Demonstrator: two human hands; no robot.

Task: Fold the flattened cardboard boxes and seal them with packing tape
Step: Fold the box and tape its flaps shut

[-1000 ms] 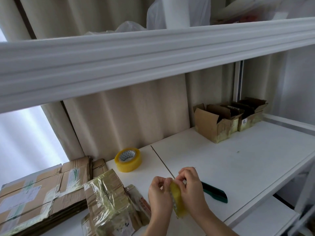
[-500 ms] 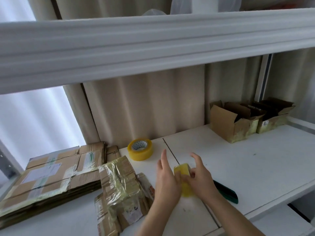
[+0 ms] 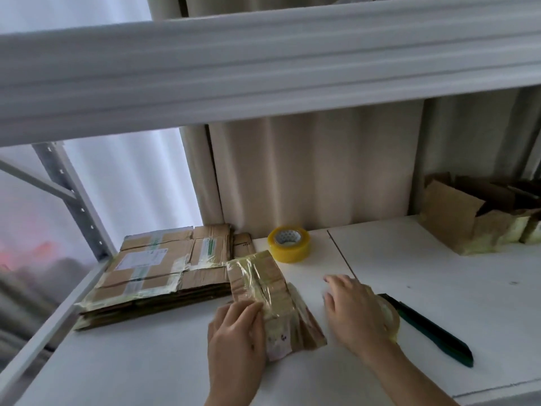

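The hands have parted since a moment ago, when both met around the yellowish tape roll at the lower middle of the frame.

At the left of the frame a stack of flattened cardboard boxes (image 3: 164, 268) lies on the white shelf (image 3: 439, 276), its right edge touching a smaller flattened box (image 3: 263, 291) wrapped in shiny tape, which lies tilted toward the lower middle. The left hand (image 3: 237, 332) rests on that box's near end, fingers curled over its edge and holding it. Behind, at mid-frame, a yellow tape roll (image 3: 289, 244) lies flat, apart from both hands. The right hand (image 3: 354, 315) lies over a second tape roll (image 3: 390, 317) on the shelf, fingers bent around it. Just beside it, lower right, lies a dark green cutter (image 3: 430, 329). At the far right, folded open boxes (image 3: 468, 218) stand against the curtain (image 3: 316, 168).
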